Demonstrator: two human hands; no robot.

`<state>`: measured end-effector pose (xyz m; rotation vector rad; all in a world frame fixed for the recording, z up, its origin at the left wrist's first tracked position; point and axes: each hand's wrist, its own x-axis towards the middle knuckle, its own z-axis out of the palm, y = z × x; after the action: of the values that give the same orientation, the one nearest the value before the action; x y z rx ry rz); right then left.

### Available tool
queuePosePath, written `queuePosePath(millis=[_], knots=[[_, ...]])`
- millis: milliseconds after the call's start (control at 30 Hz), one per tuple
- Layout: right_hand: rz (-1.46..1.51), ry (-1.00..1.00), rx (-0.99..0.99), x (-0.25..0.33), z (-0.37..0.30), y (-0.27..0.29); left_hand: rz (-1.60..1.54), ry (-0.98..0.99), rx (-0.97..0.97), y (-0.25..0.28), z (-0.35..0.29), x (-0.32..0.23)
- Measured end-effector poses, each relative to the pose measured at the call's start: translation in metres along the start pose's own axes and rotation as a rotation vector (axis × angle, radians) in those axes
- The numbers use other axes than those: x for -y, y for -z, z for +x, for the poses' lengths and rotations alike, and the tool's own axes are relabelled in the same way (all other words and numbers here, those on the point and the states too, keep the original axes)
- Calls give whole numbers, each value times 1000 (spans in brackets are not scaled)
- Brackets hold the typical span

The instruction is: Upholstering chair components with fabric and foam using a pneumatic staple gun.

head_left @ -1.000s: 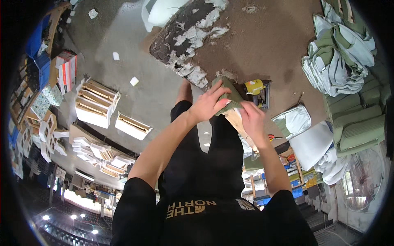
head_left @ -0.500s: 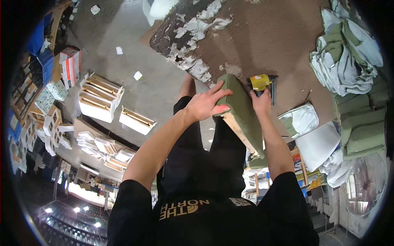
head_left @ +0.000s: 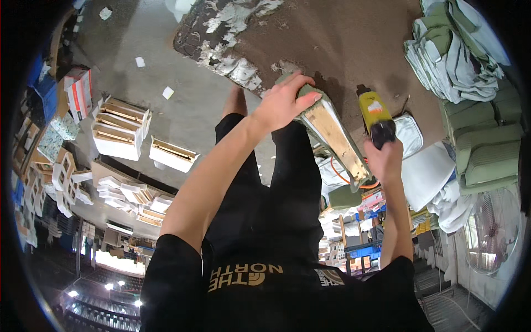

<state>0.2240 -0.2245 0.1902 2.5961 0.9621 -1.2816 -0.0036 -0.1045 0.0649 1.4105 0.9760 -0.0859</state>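
Observation:
My left hand (head_left: 281, 105) is closed over the far end of a green upholstered panel (head_left: 332, 138), its thumb across the top edge. The panel is tilted, so its bare wooden frame side shows, with green ribbed fabric wrapped round the edges. To the right of the panel and apart from it, my right hand (head_left: 385, 159) grips a yellow and black staple gun (head_left: 374, 110) by its black handle. Part of the right hand's fingers is hidden behind the tool.
A brown work surface (head_left: 354, 44) with torn white scraps along its left edge lies ahead. Green and white covers (head_left: 453, 61) and green cushions (head_left: 489, 157) are piled at right. An orange hose (head_left: 337, 170) runs below the panel. White-sided wooden frames (head_left: 119, 130) stand left.
The staple gun has swung right, away from the panel, and turned in my right hand. The panel has rolled over to show more of its wooden side, my left hand still holding its end.

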Motion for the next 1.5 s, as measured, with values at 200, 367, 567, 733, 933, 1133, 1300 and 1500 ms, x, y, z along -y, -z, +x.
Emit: queuePosePath(millis=[200,367,567,733,933,1133,1300,1500], knots=[[726,-216,188,69,-28,5,6,100,-7,-4,4,-9],[726,-217,74,91,-29,-31,3,158,3,-7,3,-12],[718,-254,52,93,-34,-31,-3,157,-6,-5,4,-12],[691,-312,218,99,-28,-21,-17,88,60,0,0,-5],[697,-289,225,99,-34,-24,-63,-37,152,3,5,8],[634,-332,227,94,-28,-17,-111,-110,180,-2,4,25],[751,-246,75,70,-36,-9,-54,-100,114,-21,8,30],[737,-224,93,-2,-41,-23,465,250,343,-23,5,32]])
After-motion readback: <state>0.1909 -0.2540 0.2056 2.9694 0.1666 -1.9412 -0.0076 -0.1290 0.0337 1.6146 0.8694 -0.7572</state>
